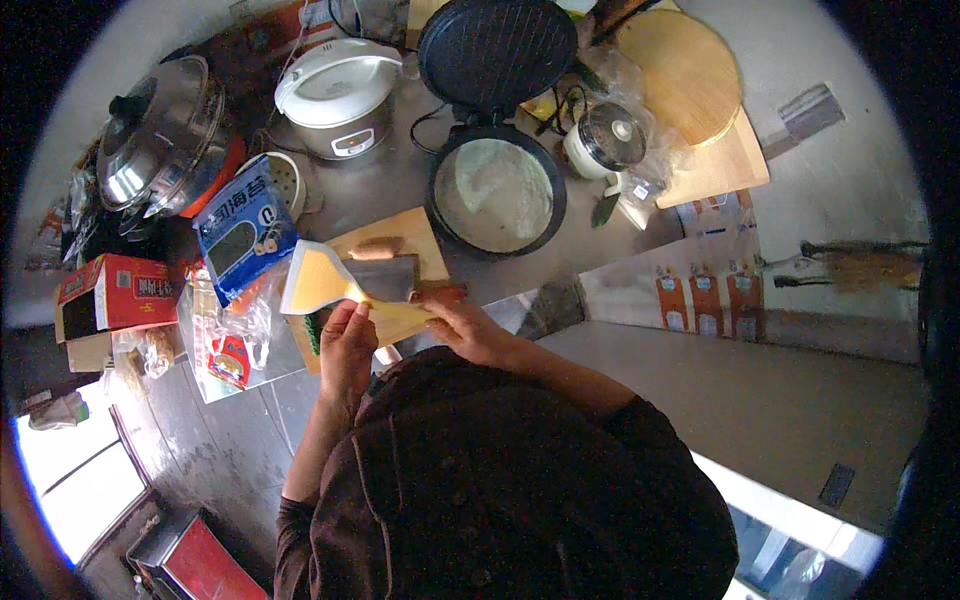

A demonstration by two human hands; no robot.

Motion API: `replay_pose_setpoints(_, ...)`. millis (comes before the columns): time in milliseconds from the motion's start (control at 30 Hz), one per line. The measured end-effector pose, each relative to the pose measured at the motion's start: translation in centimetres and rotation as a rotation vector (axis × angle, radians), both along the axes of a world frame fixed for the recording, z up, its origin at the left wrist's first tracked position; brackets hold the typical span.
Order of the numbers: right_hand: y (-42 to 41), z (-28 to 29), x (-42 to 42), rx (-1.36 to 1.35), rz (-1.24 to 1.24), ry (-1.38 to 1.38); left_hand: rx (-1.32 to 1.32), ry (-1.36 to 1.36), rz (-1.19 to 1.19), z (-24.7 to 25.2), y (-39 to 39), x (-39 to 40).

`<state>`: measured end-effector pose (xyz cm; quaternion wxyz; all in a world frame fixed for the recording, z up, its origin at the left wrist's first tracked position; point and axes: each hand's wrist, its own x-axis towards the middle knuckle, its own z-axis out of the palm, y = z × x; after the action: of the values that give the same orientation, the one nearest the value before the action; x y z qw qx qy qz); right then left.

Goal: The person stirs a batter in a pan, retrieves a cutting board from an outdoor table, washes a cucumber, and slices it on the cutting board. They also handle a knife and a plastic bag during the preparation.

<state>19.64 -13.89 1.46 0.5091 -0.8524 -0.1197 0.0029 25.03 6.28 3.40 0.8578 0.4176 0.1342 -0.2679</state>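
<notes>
My left hand (347,341) and my right hand (466,330) pinch a thin yellow and white sheet-like item (319,277), possibly a wrapper, its wide end fanned out to the left of my left hand. Its narrow yellow part stretches between both hands. Beneath it lies a wooden cutting board (429,244) with a sausage (375,249) and a cleaver (382,277), whose handle points right. Part of a green cucumber (312,334) shows at the board's lower left. A blue seaweed packet (247,229) stands just beyond the sheet's wide end.
An open electric griddle (495,195) with a pale layer inside stands behind the board. Farther left are a rice cooker (337,97), a steel steamer pot (161,142) and a red box (139,289). A lidded glass-top pot (604,142) and a round wooden board (682,75) are at right.
</notes>
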Motion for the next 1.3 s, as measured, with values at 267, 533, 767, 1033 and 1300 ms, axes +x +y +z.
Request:
replay_pose_setpoints(267,-24.6,6.8,-1.4,-0.763,-0.22,0.049,1.504,-0.642,-0.588,-1.3,3.3,-2.9)
replay_pose_setpoints(533,-29.4,9.7,10.8,-1.428,0.003,-0.137,1.57,-0.415,-0.425,-0.3,-1.1,-6.9)
replay_pose_setpoints(767,-28.8,7.3,14.2,-1.535,0.199,-0.142,1.596,-0.42,-0.34,1.6,-3.4,-7.6)
replay_pose_setpoints(1033,-27.5,5.4,14.4,-1.574,0.246,-0.095,1.57,-0.425,-0.262,1.4,-3.0,-8.3)
replay_pose_setpoints(1300,-25.5,5.3,14.9,-1.615,0.231,0.085,1.527,-0.385,-0.253,0.7,-1.6,-9.5)
